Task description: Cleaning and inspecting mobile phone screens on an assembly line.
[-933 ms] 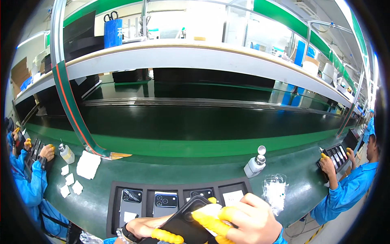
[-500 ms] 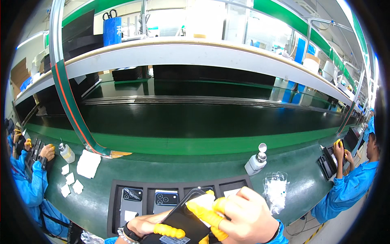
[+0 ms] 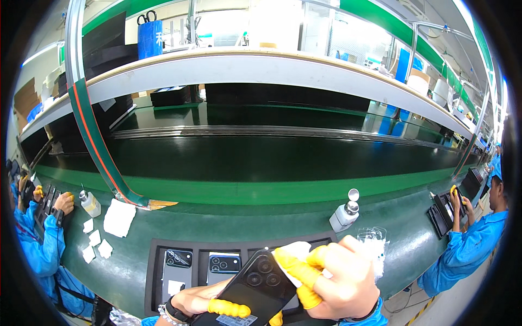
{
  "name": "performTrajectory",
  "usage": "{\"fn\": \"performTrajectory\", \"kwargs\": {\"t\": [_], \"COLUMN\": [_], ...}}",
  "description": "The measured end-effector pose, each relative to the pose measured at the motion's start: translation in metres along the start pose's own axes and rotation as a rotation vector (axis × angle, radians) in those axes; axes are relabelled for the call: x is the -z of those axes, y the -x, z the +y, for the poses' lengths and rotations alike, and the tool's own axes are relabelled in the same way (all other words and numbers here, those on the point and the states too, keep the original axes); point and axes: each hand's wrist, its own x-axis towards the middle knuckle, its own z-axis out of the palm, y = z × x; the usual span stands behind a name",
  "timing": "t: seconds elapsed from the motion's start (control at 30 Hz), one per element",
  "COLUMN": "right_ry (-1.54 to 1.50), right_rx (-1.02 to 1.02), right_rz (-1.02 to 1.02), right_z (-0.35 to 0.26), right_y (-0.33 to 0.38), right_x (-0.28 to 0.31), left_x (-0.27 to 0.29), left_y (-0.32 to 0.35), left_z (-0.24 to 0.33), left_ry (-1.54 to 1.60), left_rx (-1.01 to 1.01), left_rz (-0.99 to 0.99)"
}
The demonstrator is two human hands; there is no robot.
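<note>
My left hand (image 3: 209, 304) holds a black smartphone (image 3: 255, 290) from below, its back and camera lenses facing up. Yellow finger cots cover several fingertips on both hands. My right hand (image 3: 337, 280) presses a white wipe (image 3: 293, 255) against the phone's upper edge near the lenses. Under my hands lies a black foam tray (image 3: 155, 269) with slots. One slot holds a grey phone (image 3: 178, 266), the one beside it a blue phone (image 3: 224, 266).
A white dispenser bottle (image 3: 345, 212) stands right of the tray, with a clear plastic bag (image 3: 375, 244) near it. White wipes (image 3: 118, 217) and a small bottle (image 3: 89, 204) lie at the left. Co-workers in blue sit at the left (image 3: 41, 239) and right (image 3: 470, 239). A dark conveyor belt (image 3: 261, 157) runs behind.
The phone has been tilted up and turned so its camera lenses show. My right hand has shifted up along it with the white wipe.
</note>
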Motion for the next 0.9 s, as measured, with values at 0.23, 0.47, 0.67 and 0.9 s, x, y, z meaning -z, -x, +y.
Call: {"fn": "performTrajectory", "kwargs": {"t": [0.23,0.47,0.67,0.9], "right_ry": [0.030,-0.185,0.027,-0.055], "right_rx": [-0.110,0.000,-0.206,-0.190], "right_rz": [0.065,-0.099,0.068,0.146], "right_z": [-0.001,-0.003,0.008,0.008], "right_y": [0.001,-0.005,-0.004,-0.003], "right_x": [0.011,0.001,0.014,0.011], "left_x": [0.006,0.006,-0.008,-0.008], "left_y": [0.000,0.002,-0.005,-0.003], "left_z": [-0.011,-0.009,0.009,0.003], "left_ry": [0.059,0.007,0.096,0.259], "left_rx": [-0.076,-0.034,-0.106,-0.171], "left_rz": [-0.031,-0.002,0.038,0.044]}}
